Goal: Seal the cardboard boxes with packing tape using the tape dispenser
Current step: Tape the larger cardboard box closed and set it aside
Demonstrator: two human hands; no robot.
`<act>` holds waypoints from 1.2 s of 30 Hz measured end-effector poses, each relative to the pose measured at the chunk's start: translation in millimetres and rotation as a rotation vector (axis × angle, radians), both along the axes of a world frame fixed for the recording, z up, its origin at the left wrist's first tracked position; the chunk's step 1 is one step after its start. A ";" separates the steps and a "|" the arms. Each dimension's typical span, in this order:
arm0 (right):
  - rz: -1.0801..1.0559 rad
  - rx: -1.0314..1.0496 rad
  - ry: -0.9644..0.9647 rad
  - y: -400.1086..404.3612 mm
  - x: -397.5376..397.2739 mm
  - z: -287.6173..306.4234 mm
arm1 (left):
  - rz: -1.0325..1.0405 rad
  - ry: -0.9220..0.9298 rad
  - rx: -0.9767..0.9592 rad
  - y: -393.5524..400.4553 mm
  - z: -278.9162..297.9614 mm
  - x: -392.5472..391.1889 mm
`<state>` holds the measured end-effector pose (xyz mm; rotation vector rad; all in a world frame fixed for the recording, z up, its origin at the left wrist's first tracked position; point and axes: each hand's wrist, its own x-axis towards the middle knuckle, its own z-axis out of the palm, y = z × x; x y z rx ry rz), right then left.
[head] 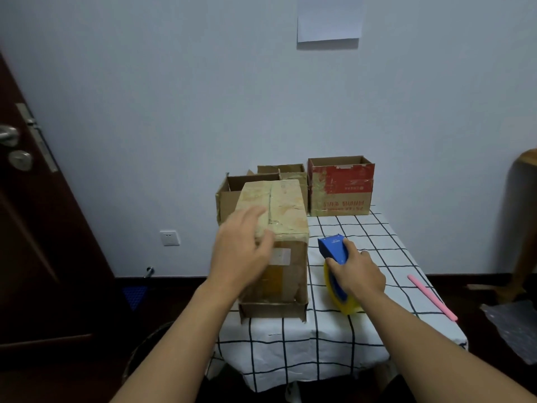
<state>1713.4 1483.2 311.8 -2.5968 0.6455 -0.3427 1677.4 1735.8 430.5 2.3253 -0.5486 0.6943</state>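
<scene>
A tall cardboard box (286, 216) with its top flaps folded shut stands at the near left of the table. My left hand (242, 251) lies at its near top-left corner, fingers spread and relaxed; it is blurred. To the right of the box, the blue tape dispenser (334, 248) with a yellowish tape roll (344, 301) rests on the checked tablecloth (377, 257). My right hand (359, 271) grips the dispenser from behind, thumb on its left side.
Two open brown boxes (232, 193) (290, 171) and an open red-printed box (341, 186) stand at the table's far end by the wall. A pink strip (433, 298) lies at the right edge. A dark door (35, 228) is on the left, a wooden chair (526, 216) on the right.
</scene>
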 end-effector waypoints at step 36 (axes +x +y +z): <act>0.001 -0.040 0.005 0.8 1.4 -0.3 | -0.339 0.424 -0.561 71.5 -20.9 30.9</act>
